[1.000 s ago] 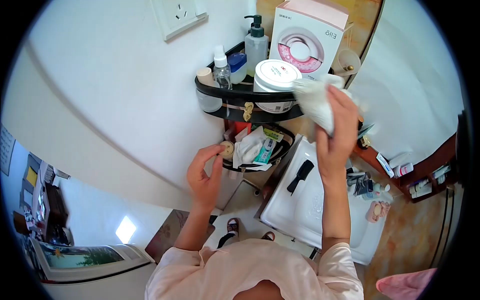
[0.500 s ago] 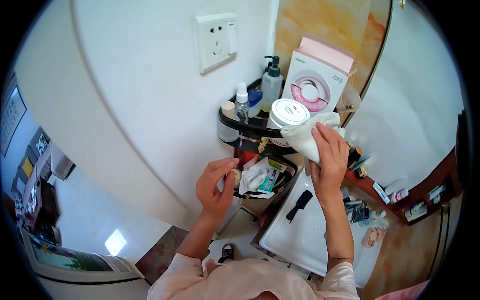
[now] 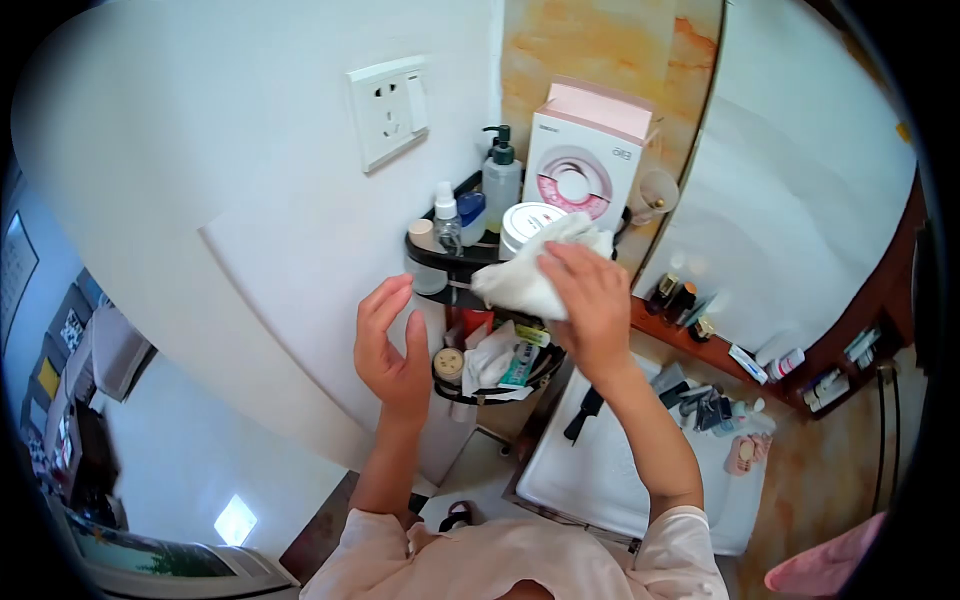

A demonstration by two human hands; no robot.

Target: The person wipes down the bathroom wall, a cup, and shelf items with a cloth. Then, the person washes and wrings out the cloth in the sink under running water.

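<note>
The right hand (image 3: 590, 300) has its fingers clamped on a bunched white cloth (image 3: 525, 280) at the front of the upper shelf (image 3: 460, 264); whether the cloth touches the rim or hangs just ahead of it, I cannot tell; the left hand (image 3: 390, 345) is in front and to the left of that shelf, thumb and fingers apart, holding nothing. The step in hand looks like handling the cloth at the shelf's front edge; any pass along that edge calls for a firm pinch and care around the white jar (image 3: 525, 225), partly hidden behind the cloth.

On the upper shelf stand 5 more things: a pump bottle (image 3: 500, 180), a spray bottle (image 3: 446, 225), a blue-topped container (image 3: 470, 215), a beige-capped jar (image 3: 424, 240) and, at the back right, a pink and white box (image 3: 580, 160); beneath it, the lower shelf (image 3: 490, 398) bears a round container (image 3: 449, 365) and a green and white tube (image 3: 520, 365); below and to its right is the white sink (image 3: 590, 480).

As for writing, the box has 1 short word beginning "El" (upside down, the rest uncertain) above a ring picture; the jar's lid bears a red mark, too small to read; the tube's print is unreadable too.
</note>
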